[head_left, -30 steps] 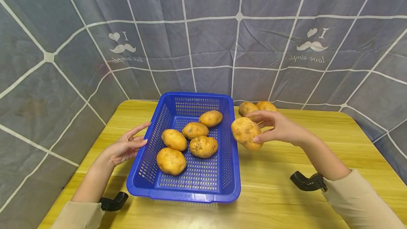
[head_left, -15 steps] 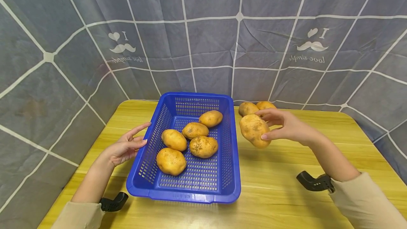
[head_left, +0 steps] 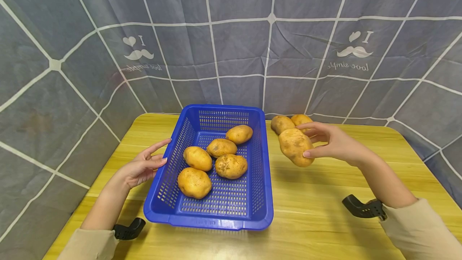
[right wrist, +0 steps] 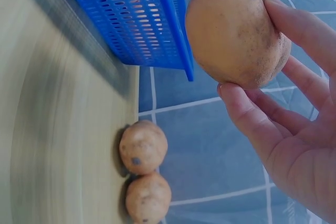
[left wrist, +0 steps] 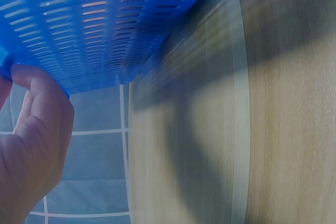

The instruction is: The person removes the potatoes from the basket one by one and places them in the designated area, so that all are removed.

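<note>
A blue plastic basket (head_left: 213,223) with slotted walls holds several potatoes, one of them a dirt-specked potato (head_left: 231,166). At its left rim, my left hand (head_left: 140,167) grips the edge between thumb and fingers; the left wrist view shows this hand (left wrist: 39,129) beside the slotted wall. To the right of the basket, my right hand (head_left: 332,143) holds a large potato (head_left: 296,147) above the table by thumb and fingertips. The right wrist view shows the same potato (right wrist: 231,32) apart from the basket wall. Some fingers are hidden behind it.
Two more potatoes lie at the table's back edge: a left potato (head_left: 281,123) and a right potato (head_left: 301,120). A grey curtain (head_left: 238,51) with white lines hangs behind the wooden table (head_left: 306,220). Each wrist bears a black camera mount (head_left: 362,207).
My right hand has moved right with its potato, away from the basket's right rim. The left hand and the basket have stayed in place.
</note>
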`<state>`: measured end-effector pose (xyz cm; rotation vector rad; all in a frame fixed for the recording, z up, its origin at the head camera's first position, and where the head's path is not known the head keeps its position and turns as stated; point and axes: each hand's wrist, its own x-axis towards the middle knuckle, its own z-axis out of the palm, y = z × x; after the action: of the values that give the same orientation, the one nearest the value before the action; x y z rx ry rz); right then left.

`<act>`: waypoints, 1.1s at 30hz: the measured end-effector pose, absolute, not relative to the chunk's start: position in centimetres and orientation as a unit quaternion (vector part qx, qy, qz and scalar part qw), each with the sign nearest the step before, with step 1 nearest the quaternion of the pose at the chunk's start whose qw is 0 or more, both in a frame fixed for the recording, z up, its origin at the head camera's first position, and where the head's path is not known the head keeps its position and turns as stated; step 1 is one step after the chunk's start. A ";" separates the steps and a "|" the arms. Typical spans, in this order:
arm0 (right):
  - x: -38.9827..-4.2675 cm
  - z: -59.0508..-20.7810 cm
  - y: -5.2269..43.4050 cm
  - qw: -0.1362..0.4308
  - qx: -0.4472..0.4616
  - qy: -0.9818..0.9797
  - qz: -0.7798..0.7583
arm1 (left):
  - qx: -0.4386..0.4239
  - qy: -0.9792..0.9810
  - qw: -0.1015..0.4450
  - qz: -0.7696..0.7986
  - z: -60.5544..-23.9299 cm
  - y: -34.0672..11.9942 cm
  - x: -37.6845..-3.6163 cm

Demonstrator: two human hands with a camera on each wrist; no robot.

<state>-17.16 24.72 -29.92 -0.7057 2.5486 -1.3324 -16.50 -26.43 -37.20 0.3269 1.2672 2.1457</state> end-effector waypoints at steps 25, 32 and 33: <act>-16.9 -30.2 27.1 0.069 -0.204 0.877 -0.430 | 0.120 0.483 0.306 0.812 -37.4 -26.5 -16.5; -16.9 -30.4 27.7 0.067 -0.188 0.880 -0.431 | 0.117 0.482 0.306 0.812 -37.4 -26.5 -16.6; -17.0 -30.5 27.9 0.066 -0.187 0.880 -0.432 | 0.117 0.483 0.307 0.812 -37.4 -26.5 -16.6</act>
<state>-16.98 27.85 -30.48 -0.5629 2.6541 -1.3022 -16.56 -26.54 -37.37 0.3091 1.2769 2.1487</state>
